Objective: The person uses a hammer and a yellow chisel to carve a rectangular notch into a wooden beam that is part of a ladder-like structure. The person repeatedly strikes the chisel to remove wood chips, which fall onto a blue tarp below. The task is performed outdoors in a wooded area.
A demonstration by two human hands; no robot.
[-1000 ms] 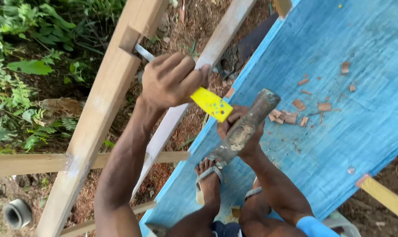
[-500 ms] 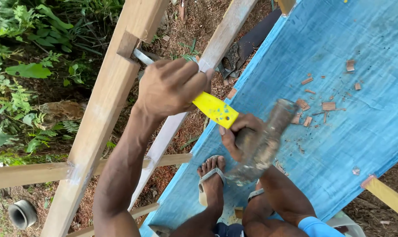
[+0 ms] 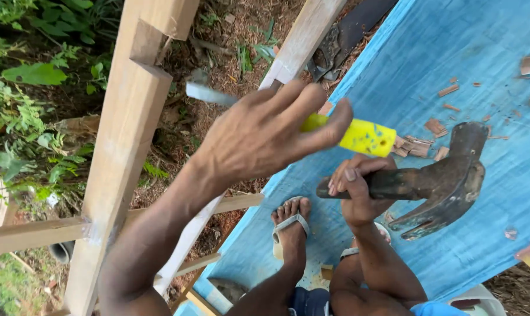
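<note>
Two tools are gripped: a yellow-handled chisel (image 3: 341, 133) clasped in the left hand (image 3: 265, 131) near the notched post (image 3: 124, 134), a claw hammer (image 3: 434, 181) clenched in the right hand (image 3: 358, 190).

There are no packages, labels, signs or screens in this view. Nothing here carries a printed surface that could be counted as one of them.
</note>
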